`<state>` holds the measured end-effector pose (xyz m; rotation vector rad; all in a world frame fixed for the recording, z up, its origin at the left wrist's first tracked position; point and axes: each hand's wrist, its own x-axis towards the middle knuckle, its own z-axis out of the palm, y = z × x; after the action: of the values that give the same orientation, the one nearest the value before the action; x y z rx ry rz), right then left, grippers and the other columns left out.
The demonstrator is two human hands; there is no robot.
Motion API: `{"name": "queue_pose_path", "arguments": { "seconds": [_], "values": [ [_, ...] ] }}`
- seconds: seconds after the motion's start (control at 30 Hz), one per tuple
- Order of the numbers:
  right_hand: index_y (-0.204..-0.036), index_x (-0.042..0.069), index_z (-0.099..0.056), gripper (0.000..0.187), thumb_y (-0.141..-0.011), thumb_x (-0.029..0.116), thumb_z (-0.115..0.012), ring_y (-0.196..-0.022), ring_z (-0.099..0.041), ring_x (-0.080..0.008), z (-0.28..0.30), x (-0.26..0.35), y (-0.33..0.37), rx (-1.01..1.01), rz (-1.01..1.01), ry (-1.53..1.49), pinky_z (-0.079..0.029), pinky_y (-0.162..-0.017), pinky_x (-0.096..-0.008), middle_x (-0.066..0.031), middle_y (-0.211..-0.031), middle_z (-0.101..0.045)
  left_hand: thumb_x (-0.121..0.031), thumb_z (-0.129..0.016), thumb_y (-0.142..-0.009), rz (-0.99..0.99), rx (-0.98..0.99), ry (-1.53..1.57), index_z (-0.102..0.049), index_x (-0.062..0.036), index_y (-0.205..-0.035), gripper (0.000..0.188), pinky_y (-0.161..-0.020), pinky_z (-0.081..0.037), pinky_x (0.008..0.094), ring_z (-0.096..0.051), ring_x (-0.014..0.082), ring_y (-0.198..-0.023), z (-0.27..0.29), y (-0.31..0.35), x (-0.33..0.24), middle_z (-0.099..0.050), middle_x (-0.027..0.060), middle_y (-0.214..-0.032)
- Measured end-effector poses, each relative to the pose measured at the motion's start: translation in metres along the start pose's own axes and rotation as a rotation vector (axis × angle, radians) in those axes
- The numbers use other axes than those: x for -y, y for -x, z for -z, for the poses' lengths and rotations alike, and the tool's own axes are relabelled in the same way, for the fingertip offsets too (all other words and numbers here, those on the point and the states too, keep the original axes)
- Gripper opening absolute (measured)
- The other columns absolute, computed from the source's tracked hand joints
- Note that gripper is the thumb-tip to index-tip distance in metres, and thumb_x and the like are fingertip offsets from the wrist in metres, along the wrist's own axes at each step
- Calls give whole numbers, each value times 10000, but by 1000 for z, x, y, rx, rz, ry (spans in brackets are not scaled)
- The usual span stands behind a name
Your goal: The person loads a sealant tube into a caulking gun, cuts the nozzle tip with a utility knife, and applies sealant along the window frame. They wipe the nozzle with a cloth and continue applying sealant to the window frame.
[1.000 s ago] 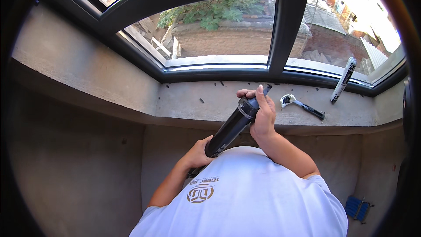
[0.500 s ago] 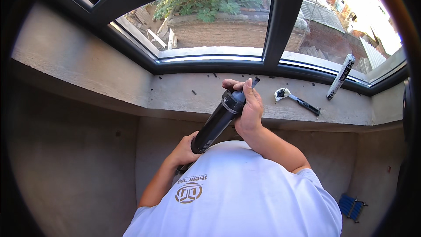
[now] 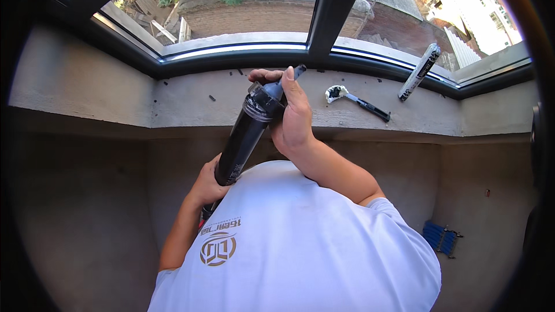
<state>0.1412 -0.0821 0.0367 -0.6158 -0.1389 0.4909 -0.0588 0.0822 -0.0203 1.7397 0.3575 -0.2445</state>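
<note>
A black caulking gun lies slantwise across my front, its nozzle end up toward the window. My left hand is wrapped round the lower barrel, near a hint of red partly hidden by my shirt. At the upper end my right hand grips the front collar and the grey-blue nozzle, thumb along the nozzle and fingers behind it. The nozzle's dark tip sticks out past my thumb. A ridged band shows just under the collar.
On the concrete sill lie a black-handled tool with a white, black-smeared end, and dark crumbs. A sealant sausage pack leans against the dark window frame. A blue slatted object is low at right.
The whole scene has shifted left and slightly up in the picture. Both hands keep their places on the caulking gun, and the ridged band below its collar now shows more plainly.
</note>
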Motion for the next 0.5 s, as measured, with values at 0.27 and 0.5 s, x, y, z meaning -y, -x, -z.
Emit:
{"name": "queue_pose_path", "arguments": {
  "seconds": [0.27, 0.5],
  "values": [
    [-1137, 36, -734, 419, -1098, 405, -539, -1105, -618, -177, 14, 25, -12, 6, -242, 300, -444, -1001, -359, -87, -1110, -720, -122, -912, -759, -56, -7, 0, -620, -34, -1177, 518, -788, -533, 268, -618, 75, -823, -2, -4, 5, -665, 2, -915],
    [-1073, 35, -766, 395, -1061, 405, -628, -1026, -616, -162, 4, 37, -30, 9, -259, 478, -409, -1005, -335, -54, -952, -720, -112, -907, -754, -78, 38, 61, -603, -18, -1239, 580, -796, -547, 280, -636, 89, -830, 1, -9, 13, -666, 13, -928]
  ]
}}
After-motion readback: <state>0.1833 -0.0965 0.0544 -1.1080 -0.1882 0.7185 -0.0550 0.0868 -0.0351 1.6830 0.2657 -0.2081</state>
